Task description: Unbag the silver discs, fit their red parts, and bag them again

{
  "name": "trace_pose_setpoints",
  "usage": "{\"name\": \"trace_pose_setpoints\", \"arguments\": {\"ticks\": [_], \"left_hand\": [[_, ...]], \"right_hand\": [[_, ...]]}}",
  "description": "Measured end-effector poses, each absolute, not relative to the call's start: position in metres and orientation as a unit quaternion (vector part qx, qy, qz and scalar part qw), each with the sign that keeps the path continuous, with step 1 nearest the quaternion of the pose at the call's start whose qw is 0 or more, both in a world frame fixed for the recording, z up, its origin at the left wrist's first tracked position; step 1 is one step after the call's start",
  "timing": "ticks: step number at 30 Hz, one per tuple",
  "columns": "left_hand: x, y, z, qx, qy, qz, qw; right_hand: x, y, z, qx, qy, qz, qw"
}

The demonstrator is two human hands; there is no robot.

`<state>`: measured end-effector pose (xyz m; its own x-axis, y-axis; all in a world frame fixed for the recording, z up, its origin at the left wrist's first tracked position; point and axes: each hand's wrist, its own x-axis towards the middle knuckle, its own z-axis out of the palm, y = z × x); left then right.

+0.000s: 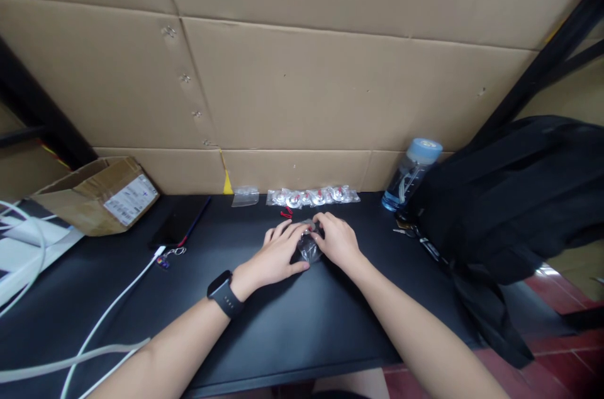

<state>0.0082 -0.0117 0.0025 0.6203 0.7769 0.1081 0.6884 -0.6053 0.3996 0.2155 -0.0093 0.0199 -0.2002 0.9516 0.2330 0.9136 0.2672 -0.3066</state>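
Observation:
A small clear plastic bag (310,250) lies on the black table between my hands. My left hand (280,255) holds the bag from the left, its thumb at the near edge and its fingers reaching over the far side. With bent fingers and thumb, my right hand (338,239) grips the bag's upper right part. A small dark and red bit shows at the bag's top, but the fingers hide most of it. Just beyond my hands lies a loose red cord (286,213). Behind it, several clear packets (318,197) with round silvery pieces and red bits form a row.
An empty clear bag (245,196) lies left of the row. Farther left are a phone (177,223) with a white cable (113,304) and an open cardboard box (101,194). At right stand a blue-lidded bottle (410,175) and a black backpack (514,191), with keys (404,231) beside them.

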Motion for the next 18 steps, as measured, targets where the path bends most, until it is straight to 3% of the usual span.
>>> {"name": "trace_pose_setpoints", "arguments": {"ticks": [7,18], "left_hand": [[-0.004,-0.007,0.022,0.903,0.372,0.145,0.157],[-0.001,-0.006,0.016,0.916,0.367,0.147,0.063]], "right_hand": [[0.241,-0.012,0.04,-0.451,-0.853,0.162,0.209],[0.255,0.0,0.026,-0.457,-0.865,0.15,0.145]]}}
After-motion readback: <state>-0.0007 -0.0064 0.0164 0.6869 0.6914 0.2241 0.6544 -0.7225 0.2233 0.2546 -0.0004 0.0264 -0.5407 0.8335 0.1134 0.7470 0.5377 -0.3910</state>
